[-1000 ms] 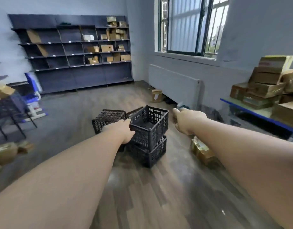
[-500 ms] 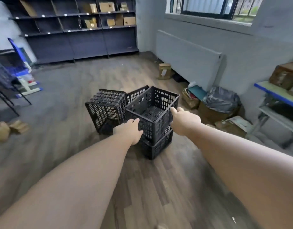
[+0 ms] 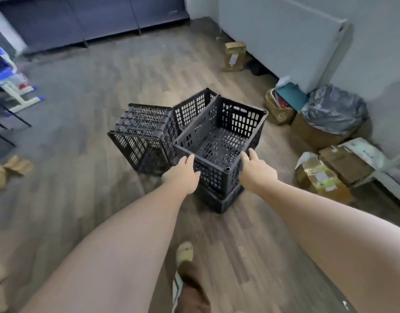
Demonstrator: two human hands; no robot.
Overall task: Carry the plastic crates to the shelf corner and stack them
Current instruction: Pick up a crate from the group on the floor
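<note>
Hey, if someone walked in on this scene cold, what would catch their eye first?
Probably the black crates mid-floor: an upright top crate sits on a lower crate, with a tipped crate lying beside them on the left. Next, the two bare arms reaching in, left hand and right hand at the top crate's near walls. Off to the right, a grey bag among cardboard boxes along the wall.

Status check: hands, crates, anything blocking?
Both hands open, left hand and right hand at top crate rim. Stacked pair unlifted. Tipped crate alongside left.
</note>
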